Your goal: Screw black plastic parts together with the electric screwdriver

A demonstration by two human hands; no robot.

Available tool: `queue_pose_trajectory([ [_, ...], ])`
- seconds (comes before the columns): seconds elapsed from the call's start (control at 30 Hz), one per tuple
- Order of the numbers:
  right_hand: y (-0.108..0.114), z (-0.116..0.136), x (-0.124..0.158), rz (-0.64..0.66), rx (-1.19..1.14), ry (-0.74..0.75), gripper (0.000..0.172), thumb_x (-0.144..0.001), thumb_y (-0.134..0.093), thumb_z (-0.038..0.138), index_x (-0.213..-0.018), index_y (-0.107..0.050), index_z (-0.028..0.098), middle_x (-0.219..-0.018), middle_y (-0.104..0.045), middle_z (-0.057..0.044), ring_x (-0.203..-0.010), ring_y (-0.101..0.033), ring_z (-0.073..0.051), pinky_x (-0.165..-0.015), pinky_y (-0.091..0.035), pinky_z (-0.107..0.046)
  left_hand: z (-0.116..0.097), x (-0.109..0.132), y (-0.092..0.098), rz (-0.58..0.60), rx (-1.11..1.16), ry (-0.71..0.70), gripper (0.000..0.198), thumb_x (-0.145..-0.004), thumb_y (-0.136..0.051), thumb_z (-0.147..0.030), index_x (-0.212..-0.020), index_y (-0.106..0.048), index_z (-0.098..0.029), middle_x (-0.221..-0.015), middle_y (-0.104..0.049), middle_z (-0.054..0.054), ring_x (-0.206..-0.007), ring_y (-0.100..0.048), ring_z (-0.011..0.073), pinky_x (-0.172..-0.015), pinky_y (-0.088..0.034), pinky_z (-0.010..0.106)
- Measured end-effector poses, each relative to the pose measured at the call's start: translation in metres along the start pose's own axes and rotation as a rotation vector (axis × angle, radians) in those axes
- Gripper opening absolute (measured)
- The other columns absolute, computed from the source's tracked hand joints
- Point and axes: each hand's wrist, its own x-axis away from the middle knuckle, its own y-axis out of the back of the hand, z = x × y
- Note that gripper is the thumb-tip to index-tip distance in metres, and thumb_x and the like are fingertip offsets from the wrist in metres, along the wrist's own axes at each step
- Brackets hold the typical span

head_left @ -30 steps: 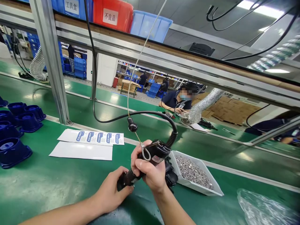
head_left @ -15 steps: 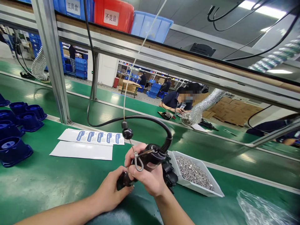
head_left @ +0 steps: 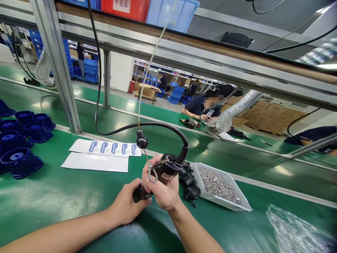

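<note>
My right hand (head_left: 161, 189) is wrapped around a black electric screwdriver (head_left: 168, 168) that hangs from a thin steel cable (head_left: 150, 66) and has a thick black cord (head_left: 147, 125) arching off its top. My left hand (head_left: 126, 205) is closed around the tool's lower tip end (head_left: 138, 195), low over the green mat; what it pinches there is hidden. A white tray of small screws (head_left: 219, 186) lies just right of the tool. Black plastic parts (head_left: 189, 182) lie between the tool and the tray.
Several dark blue plastic housings (head_left: 21, 160) stand at the left. Two white label sheets (head_left: 105, 149) lie on the green bench (head_left: 52, 200). A clear plastic bag (head_left: 295, 232) is at the lower right. An aluminium post (head_left: 56, 66) rises at the left. Another person (head_left: 207, 107) works across the conveyor.
The screwdriver and both hands have shifted a little left and nearer to me. The view has tilted down slightly. My grip on the tool is unchanged.
</note>
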Motion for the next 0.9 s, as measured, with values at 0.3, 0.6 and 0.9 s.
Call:
queue_pose_trajectory([
  [0.3,-0.004,0.005,-0.005,-0.042,-0.069,0.003,0.029,-0.084,-0.084,0.034,-0.091,-0.058,0.022,-0.066,-0.054,0.004,-0.043,-0.041,-0.01,-0.042,-0.037,-0.024,-0.007,-0.001,0.0,0.013,0.019,0.025,0.019,-0.087,-0.074,-0.024,-0.102,-0.065,-0.017,-0.093,-0.071,0.003,-0.083,-0.06,0.0204,-0.076,-0.046,0.03],
  [0.6,0.013,0.022,-0.02,-0.195,-0.092,0.171,0.021,-0.083,-0.078,0.021,-0.092,-0.059,0.022,-0.07,-0.063,0.002,-0.044,-0.053,-0.012,-0.044,-0.043,-0.024,-0.013,-0.002,0.005,0.029,-0.083,0.098,0.024,-0.083,-0.073,-0.033,-0.1,-0.064,-0.019,-0.088,-0.067,0.0,-0.083,-0.057,0.0215,-0.076,-0.041,0.031],
  [0.9,0.013,0.007,-0.021,-0.189,-0.077,0.123,0.029,-0.084,-0.083,0.029,-0.095,-0.057,0.023,-0.073,-0.064,0.001,-0.045,-0.054,-0.014,-0.044,-0.045,-0.026,-0.012,-0.002,0.005,0.033,-0.049,0.106,0.022,-0.083,-0.073,-0.031,-0.098,-0.064,-0.02,-0.089,-0.069,0.001,-0.083,-0.059,0.0215,-0.076,-0.042,0.031],
])
